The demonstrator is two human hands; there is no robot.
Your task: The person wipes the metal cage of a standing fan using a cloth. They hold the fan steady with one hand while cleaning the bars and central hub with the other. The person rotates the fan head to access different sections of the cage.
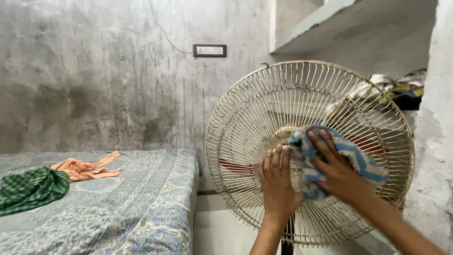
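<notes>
Fan grille (pixel 264 108) | upright, right under both hands | right hand (pixel 339 177) clamped on blue-white cloth (pixel 363 160), pressed to grille centre | left hand (pixel 278 182) flat, fingers apart, bracing hub beside it | wires look grimy; wiping seems at centre only, rim left.

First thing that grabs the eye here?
The big cream fan grille at centre right, with the right hand pressing a blue-and-white cloth on it and the left hand flat beside. At left, a patterned bed carries green and orange garments below a stained grey wall.
</notes>
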